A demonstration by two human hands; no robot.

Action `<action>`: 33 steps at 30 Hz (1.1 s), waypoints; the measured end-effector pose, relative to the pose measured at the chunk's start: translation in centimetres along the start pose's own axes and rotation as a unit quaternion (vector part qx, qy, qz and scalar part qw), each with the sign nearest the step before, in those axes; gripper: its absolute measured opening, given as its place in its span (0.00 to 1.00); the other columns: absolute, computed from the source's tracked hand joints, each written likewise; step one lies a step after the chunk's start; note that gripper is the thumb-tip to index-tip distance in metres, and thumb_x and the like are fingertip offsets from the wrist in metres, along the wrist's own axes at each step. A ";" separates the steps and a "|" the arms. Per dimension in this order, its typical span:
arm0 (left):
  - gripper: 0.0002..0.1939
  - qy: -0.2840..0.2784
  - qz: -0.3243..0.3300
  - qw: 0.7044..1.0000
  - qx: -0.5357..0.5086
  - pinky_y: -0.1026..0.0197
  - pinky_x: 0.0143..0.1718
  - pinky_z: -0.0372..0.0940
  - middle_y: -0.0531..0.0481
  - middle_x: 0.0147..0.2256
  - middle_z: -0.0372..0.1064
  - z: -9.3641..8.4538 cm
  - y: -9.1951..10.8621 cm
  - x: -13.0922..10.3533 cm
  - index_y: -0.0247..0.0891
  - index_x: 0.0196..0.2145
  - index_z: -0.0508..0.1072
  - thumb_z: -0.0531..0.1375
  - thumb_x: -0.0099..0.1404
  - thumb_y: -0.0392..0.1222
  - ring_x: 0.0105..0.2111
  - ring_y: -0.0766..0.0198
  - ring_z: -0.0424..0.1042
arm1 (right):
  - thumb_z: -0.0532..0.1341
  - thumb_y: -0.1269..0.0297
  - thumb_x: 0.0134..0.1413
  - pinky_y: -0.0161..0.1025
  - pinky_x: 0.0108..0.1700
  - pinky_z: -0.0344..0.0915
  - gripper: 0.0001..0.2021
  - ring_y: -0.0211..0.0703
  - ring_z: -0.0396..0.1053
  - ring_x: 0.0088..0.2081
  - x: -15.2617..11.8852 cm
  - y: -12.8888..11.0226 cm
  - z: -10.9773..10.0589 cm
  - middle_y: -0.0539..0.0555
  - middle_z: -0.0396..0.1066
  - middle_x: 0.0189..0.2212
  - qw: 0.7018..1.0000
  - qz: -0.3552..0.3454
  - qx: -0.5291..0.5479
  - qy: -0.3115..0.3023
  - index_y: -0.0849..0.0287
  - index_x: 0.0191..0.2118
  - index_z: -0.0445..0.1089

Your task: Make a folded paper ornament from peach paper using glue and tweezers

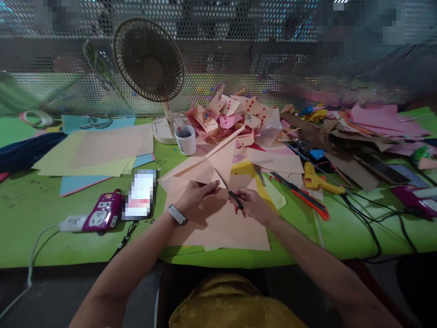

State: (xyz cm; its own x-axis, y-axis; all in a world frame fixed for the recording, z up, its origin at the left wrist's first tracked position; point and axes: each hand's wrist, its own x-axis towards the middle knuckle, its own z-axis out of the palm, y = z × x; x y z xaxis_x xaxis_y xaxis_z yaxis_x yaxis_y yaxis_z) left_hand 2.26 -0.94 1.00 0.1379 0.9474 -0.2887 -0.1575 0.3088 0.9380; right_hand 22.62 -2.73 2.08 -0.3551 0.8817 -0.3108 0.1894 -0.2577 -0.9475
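Note:
My right hand (248,203) is closed on the handles of dark scissors (235,198), whose blades point up and left against a peach paper sheet (223,157). My left hand (200,195), with a watch on the wrist, pinches the lower edge of this folded, pointed sheet, left of the blades. Under both hands lies a larger peach sheet (218,230) on the green table. The sheet's upper part reaches toward a heap of cut and folded paper pieces (235,111) with red and blue dots.
A fan (150,61) and a white cup (186,140) stand behind my hands. To the left are a phone (139,195) and a purple power socket (104,213). On the right lie a red cutter (307,199) and a yellow glue gun (319,181) with black cables.

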 end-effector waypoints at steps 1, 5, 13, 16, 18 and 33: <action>0.19 0.000 0.004 1.000 0.003 0.59 0.38 0.68 0.41 0.29 0.77 0.0 0.0 0.0 0.31 0.29 0.81 0.71 0.50 0.52 0.31 0.61 0.74 | 0.68 0.48 0.44 0.30 0.15 0.52 0.20 0.29 0.54 0.16 0.0 0.0 0.0 0.46 0.66 0.18 1.000 -0.004 -0.002 0.001 0.59 0.29 0.64; 0.19 -0.017 -0.008 1.000 -0.021 0.58 0.40 0.68 0.42 0.30 0.77 0.4 0.5 -0.4 0.31 0.29 0.81 0.72 0.48 0.51 0.32 0.62 0.74 | 0.68 0.48 0.43 0.30 0.16 0.51 0.20 0.28 0.53 0.15 -0.1 0.0 -0.1 0.46 0.67 0.19 1.000 -0.003 0.002 0.004 0.58 0.30 0.64; 0.18 -0.006 -0.001 0.999 0.032 0.64 0.27 0.60 0.45 0.24 0.74 1.2 1.3 -1.2 0.31 0.21 0.78 0.70 0.51 0.52 0.25 0.67 0.68 | 0.67 0.49 0.45 0.30 0.16 0.51 0.18 0.29 0.53 0.16 0.0 0.3 -0.1 0.45 0.67 0.19 1.000 -0.013 0.005 -0.001 0.59 0.31 0.65; 0.19 -0.009 -0.002 0.999 0.050 0.64 0.26 0.58 0.45 0.24 0.74 1.2 1.2 -1.4 0.31 0.22 0.79 0.70 0.52 0.53 0.24 0.67 0.67 | 0.67 0.48 0.45 0.30 0.16 0.50 0.19 0.28 0.52 0.14 0.0 0.1 -0.1 0.45 0.67 0.19 1.000 0.002 -0.001 0.004 0.59 0.31 0.65; 0.20 -0.012 -0.006 0.998 0.058 0.64 0.25 0.57 0.44 0.24 0.74 1.3 1.2 -1.5 0.31 0.22 0.78 0.69 0.52 0.54 0.24 0.67 0.66 | 0.67 0.47 0.44 0.30 0.15 0.50 0.20 0.28 0.51 0.14 0.0 0.1 -0.1 0.45 0.68 0.19 1.000 0.006 0.001 0.007 0.59 0.31 0.65; 0.21 -0.046 0.000 0.998 0.049 0.61 0.32 0.63 0.42 0.28 0.77 1.3 0.3 -1.2 0.32 0.25 0.80 0.69 0.51 0.57 0.29 0.61 0.72 | 0.67 0.46 0.44 0.30 0.16 0.50 0.20 0.29 0.52 0.16 -0.1 -0.2 0.0 0.45 0.67 0.19 1.000 -0.014 0.009 0.004 0.58 0.32 0.65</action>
State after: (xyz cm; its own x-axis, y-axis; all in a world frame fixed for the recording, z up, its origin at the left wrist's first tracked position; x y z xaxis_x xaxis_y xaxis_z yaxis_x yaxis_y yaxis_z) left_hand 3.26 -2.10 1.89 0.2271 0.9343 -0.2749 -0.0617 0.2955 0.9533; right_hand 22.64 -2.78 2.29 -0.3527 0.8918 -0.2833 0.1622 -0.2399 -0.9571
